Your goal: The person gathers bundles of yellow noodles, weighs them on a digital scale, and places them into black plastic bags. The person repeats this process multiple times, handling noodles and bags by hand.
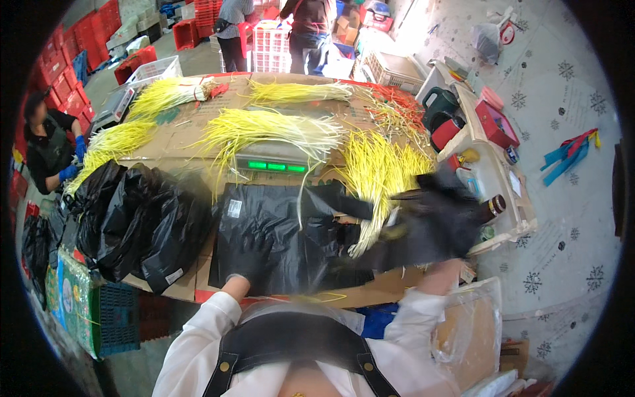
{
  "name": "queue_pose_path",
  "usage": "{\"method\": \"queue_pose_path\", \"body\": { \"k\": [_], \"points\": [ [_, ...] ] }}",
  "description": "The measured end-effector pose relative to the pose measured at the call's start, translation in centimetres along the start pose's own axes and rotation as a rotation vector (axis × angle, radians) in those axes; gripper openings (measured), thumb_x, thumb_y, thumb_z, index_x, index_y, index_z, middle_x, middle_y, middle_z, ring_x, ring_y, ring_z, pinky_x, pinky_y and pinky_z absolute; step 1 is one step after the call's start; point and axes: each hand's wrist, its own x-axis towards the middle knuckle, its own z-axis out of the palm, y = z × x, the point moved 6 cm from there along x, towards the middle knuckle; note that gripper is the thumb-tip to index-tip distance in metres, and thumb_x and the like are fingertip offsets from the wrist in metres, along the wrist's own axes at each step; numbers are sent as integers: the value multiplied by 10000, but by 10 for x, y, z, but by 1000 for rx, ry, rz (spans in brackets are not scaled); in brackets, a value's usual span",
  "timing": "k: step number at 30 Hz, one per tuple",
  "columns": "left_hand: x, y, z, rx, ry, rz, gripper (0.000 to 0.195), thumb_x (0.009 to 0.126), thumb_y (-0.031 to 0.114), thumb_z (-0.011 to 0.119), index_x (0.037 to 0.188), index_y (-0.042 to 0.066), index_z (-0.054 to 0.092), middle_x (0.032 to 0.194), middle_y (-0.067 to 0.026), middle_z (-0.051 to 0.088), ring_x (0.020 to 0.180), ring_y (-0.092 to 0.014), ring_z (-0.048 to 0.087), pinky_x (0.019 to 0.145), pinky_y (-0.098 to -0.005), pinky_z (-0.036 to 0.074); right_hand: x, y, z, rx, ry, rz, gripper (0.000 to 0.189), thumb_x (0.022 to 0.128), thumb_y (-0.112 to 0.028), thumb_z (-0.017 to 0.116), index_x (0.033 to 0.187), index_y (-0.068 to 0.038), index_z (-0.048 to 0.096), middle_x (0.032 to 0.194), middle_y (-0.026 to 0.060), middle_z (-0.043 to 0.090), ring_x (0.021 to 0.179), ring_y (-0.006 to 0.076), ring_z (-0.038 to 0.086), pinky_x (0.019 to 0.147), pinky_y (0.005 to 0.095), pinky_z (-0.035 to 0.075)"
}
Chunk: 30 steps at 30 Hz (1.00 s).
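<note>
My left hand (251,254), in a black glove, lies flat with fingers apart on a black plastic bag (287,213) spread over the table's near edge. My right hand (441,248) is at the right, blurred by motion. A second black plastic bag (436,208), also blurred, moves with it; the fingers on it are hidden. Between the hands, a bundle of yellow chives (377,173) points its pale ends toward me. More yellow chives (268,129) lie on a digital scale (278,165) with a lit green display.
Filled black bags (144,218) stand at left. Further yellow chive bundles (171,97) lie on the cardboard-covered table (173,144). At right is a foam box (506,198) with a jar (496,204) and a green jug (439,104). A person (49,144) in blue gloves handles chives at left.
</note>
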Motion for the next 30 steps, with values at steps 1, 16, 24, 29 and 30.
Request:
{"method": "queue_pose_path", "body": {
  "k": [1,16,24,29,30],
  "points": [
    [2,-1,3,-32,16,13,669,972,510,487,1554,203,366,1630,-175,257,1505,-424,181,1209,-588,66,5,-50,-9,-16,49,-152,253,946,-154,599,1148,-24,680,1098,96,690,994,214,629,901,355,516],
    [7,82,-140,-1665,-24,-4,355,1001,189,571,1302,7,614,1303,-152,633,1172,-219,581,1055,-333,429,-96,146,74,-637,-501,292,353,976,-241,561,1206,16,631,1147,184,674,1033,291,648,938,422,538],
    [-79,-60,-127,-2482,424,-701,395,1008,193,511,1336,-26,544,1258,-178,639,1151,-295,621,1045,-434,469,2,94,42,187,-180,210,413,991,-287,540,1238,38,605,1173,232,665,1054,332,657,958,458,550],
    [-103,-2,-205,-1054,1256,-203,599,923,234,682,1434,15,459,1410,-183,532,1287,-369,523,1067,-437,433,-39,107,125,-898,-266,-213,146,973,-157,627,978,-15,589,933,71,635,816,193,600,744,334,516],
    [-99,21,-213,-683,1196,-202,607,893,204,706,1427,26,480,1427,-191,513,1312,-390,492,1081,-439,418,-62,131,149,-803,-326,-69,130,945,-121,665,959,-18,587,917,67,624,796,183,579,759,312,498]
  ]
}}
